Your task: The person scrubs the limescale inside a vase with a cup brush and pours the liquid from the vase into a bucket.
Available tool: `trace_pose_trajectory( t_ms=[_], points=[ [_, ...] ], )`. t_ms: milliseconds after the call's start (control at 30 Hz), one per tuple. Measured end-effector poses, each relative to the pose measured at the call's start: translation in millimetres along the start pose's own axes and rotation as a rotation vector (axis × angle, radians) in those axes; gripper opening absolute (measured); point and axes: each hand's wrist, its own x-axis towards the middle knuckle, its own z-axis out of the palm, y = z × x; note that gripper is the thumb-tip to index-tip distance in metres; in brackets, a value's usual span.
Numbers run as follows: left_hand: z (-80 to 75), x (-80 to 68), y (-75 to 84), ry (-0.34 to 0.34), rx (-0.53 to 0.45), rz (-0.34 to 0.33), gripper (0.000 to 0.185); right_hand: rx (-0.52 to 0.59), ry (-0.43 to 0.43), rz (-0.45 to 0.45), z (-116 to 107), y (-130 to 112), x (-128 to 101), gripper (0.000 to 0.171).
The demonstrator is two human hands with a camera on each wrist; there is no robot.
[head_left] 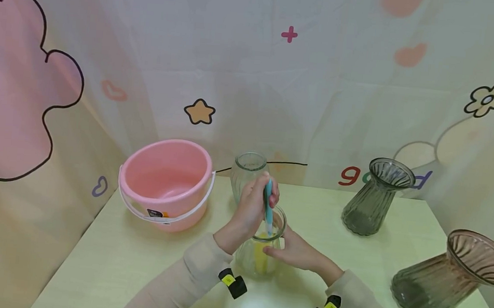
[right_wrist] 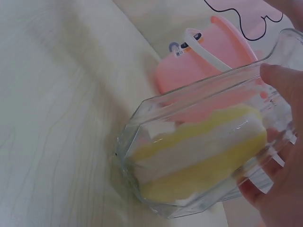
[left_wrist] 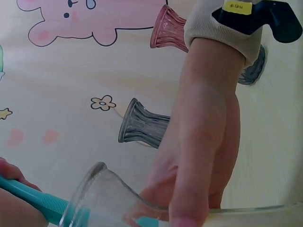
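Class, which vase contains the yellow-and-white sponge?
The clear vase in the right hand; no sponge shows in the rear clear vase, grey vase or pinkish vase.

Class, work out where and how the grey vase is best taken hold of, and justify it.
Probably by the neck of the grey vase, coming from the front jar's side, the left in the head view. It stands mouth up and narrows there below a flared rim, which should catch on the grip if it slips. Bare table shows on that side.
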Motion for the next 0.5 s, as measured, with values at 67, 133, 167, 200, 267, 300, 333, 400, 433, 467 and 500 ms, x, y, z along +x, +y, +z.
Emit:
trace_pose_trajectory(
  t_ms=[67,133,167,200,267,300,333,400,433,467,500],
  points=[
    [1.0,-0.4,0.9,0.014,-0.004,-0.006,0.041,-0.008,-0.006,-0.012,-0.7,2.2,0.8,0.081],
    [2.4,-1.1,3.0,0.026,-0.008,-0.009,0.041,-0.016,-0.001,-0.037,0.6,3.8,2.1,0.079],
    [3.2,-1.3,4.5,0.031,-0.009,-0.007,0.041,-0.015,0.005,-0.05,1.5,4.2,2.6,0.079],
    [4.0,-1.6,6.5,0.034,-0.006,-0.008,0.041,-0.011,0.01,-0.059,2.4,4.6,3.1,0.078],
    [6.0,-2.1,12.0,0.03,-0.001,-0.009,0.041,-0.001,0.017,-0.077,4.0,5.5,4.2,0.078],
    [7.0,-2.0,15.4,0.026,0.003,-0.006,0.04,0.003,0.021,-0.084,4.6,5.5,4.6,0.078],
    [8.0,-1.7,19.4,0.022,0.0,-0.003,0.04,0.01,0.023,-0.092,4.9,5.3,4.9,0.078],
    [9.8,-0.9,28.7,0.015,-0.003,0.012,0.041,0.009,0.031,-0.104,5.5,6.0,5.7,0.078],
    [10.6,-0.1,33.8,0.013,-0.011,0.019,0.041,0.008,0.038,-0.111,5.7,6.3,6.1,0.078],
    [11.3,0.8,39.2,0.012,-0.02,0.03,0.041,0.008,0.044,-0.121,5.9,6.3,6.5,0.078],
    [11.9,1.8,44.7,0.012,-0.03,0.043,0.042,0.009,0.051,-0.131,6.2,6.5,6.8,0.077]
  ],
)
